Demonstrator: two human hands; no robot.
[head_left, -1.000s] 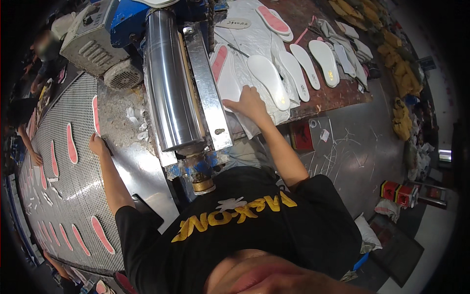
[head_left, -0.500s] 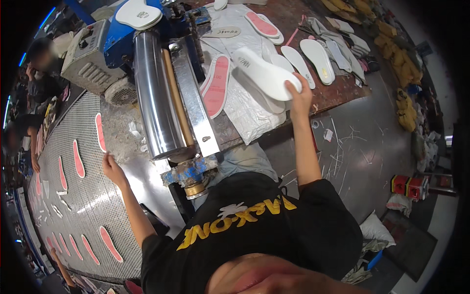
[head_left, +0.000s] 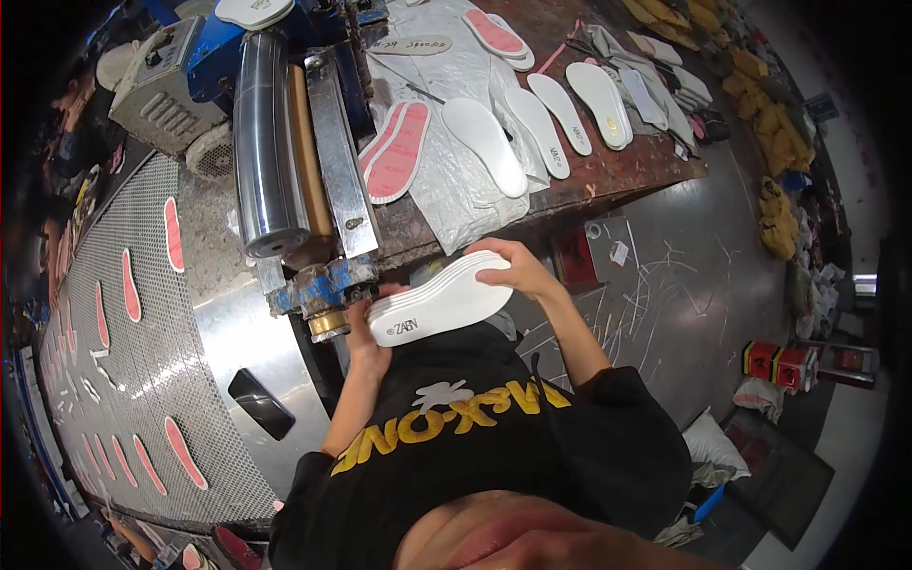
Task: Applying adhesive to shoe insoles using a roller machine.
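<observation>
From mesh conveyor (head_left: 152, 347) to insole stack (head_left: 442, 299): left hand (head_left: 368, 349), like right hand (head_left: 524, 270), now pinch-tight

Origin: insole stack (head_left: 442, 299), between left hand (head_left: 369, 350) and right hand (head_left: 518, 270). 12 o'clock: plastic sheet (head_left: 446, 180) on worktable (head_left: 638, 167), loose insoles (head_left: 484, 138) on it. 1 o'clock: row of insoles (head_left: 596, 100). Between 10 and 11: roller (head_left: 264, 142). 8 o'clock: phone (head_left: 261, 403) on metal plate (head_left: 242, 337); beyond, toward 9, mesh conveyor (head_left: 157, 385) bearing spaced insoles (head_left: 185, 454).

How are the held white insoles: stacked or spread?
Stacked: the white insoles show several parallel edges along one side, the left hand and right hand gripping opposite ends.
</observation>
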